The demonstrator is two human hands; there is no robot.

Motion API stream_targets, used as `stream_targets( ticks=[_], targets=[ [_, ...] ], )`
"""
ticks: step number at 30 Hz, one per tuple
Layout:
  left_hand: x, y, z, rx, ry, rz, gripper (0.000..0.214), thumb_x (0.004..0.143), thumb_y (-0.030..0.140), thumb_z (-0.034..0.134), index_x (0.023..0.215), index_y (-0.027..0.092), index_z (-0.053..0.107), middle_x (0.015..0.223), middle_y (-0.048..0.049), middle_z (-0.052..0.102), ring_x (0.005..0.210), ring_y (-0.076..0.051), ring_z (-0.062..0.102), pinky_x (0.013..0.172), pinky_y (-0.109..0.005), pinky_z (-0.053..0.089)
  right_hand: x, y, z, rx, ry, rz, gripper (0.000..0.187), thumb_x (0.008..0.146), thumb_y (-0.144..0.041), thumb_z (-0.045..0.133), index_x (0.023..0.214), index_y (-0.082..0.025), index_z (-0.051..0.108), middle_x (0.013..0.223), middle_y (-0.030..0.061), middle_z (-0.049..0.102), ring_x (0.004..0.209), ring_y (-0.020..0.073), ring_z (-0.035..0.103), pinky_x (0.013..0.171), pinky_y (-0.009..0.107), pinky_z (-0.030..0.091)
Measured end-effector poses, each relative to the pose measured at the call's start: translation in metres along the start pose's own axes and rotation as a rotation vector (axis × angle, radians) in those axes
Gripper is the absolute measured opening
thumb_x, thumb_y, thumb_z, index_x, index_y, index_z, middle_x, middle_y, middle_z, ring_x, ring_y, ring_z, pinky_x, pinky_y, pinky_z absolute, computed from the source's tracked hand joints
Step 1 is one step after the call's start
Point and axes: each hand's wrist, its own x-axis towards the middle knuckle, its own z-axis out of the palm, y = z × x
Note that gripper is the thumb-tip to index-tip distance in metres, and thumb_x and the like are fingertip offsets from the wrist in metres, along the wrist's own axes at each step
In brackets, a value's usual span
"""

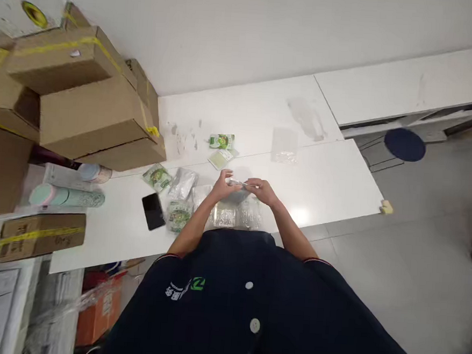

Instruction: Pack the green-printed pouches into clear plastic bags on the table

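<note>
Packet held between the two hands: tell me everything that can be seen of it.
The packet is small and greyish, and looks like thin, shiny plastic film. Its upper edge shows as a pale, bright, uneven strip between the left hand and the right hand, which both grip it there. The body extends from that edge toward the person, close to the clear packages on the white table. Whether it touches them, is sealed or holds anything cannot be told.

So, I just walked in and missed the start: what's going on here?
A person holds what looks like a plastic bag in the left hand and right hand, over the white table. Clear packs lie nearer the person, a black phone to their left and a green-printed pouch farther back.
</note>
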Motion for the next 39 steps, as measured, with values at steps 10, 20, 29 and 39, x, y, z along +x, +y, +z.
stream_targets(
  ticks=[10, 20, 29, 39],
  targets=[
    [0.038, 0.003, -0.022, 0.210, -0.346, -0.062, 0.038, 0.081, 0.052, 0.055, 0.066, 0.018, 0.048, 0.059, 0.0035, 0.046, 0.058, -0.011, 0.043, 0.056, -0.023, 0.032, 0.009, 0.019, 0.014, -0.150, -0.120, 0.131, 0.047, 0.078, -0.060, 0.055, 0.055, -0.020, 0.047, 0.057, -0.0025, 0.046, 0.059, 0.0117, 0.046, 0.059, 0.024, 0.039],
    [0.101, -0.022, -0.007, 0.876, -0.100, -0.245, 0.044, 0.092, 0.037, 0.046, 0.131, 0.017, 0.051, 0.133, -0.0167, 0.052, 0.124, -0.030, 0.047, 0.097, -0.039, 0.039, 0.055, 0.069, 0.029, -0.453, 0.038, 0.629, 0.026, 0.089, -0.034, 0.049, 0.084, -0.013, 0.065, 0.088, 0.0101, 0.068, 0.087, 0.0203, 0.065, 0.075, 0.027, 0.048],
    [0.141, -0.059, -0.014, 1.127, 0.011, -0.321, 0.064, 0.087, 0.027, 0.052, 0.147, 0.019, 0.033, 0.148, -0.0228, 0.032, 0.128, -0.040, 0.041, 0.096, -0.048, 0.042, 0.081, 0.068, 0.057, -0.572, -0.189, 0.695, 0.039, 0.092, -0.044, 0.049, 0.107, -0.013, 0.067, 0.110, 0.0174, 0.069, 0.103, 0.0277, 0.065, 0.084, 0.036, 0.048],
    [0.154, -0.051, -0.012, 1.276, -0.129, -0.341, 0.066, 0.086, 0.010, 0.048, 0.149, 0.007, 0.027, 0.140, -0.0314, 0.040, 0.122, -0.038, 0.051, 0.091, -0.044, 0.047, 0.107, 0.111, -0.110, -1.031, 0.247, 0.543, 0.058, 0.094, -0.027, 0.042, 0.150, -0.015, 0.031, 0.158, 0.0189, 0.026, 0.143, 0.0340, 0.025, 0.109, 0.051, 0.027]
  ],
)
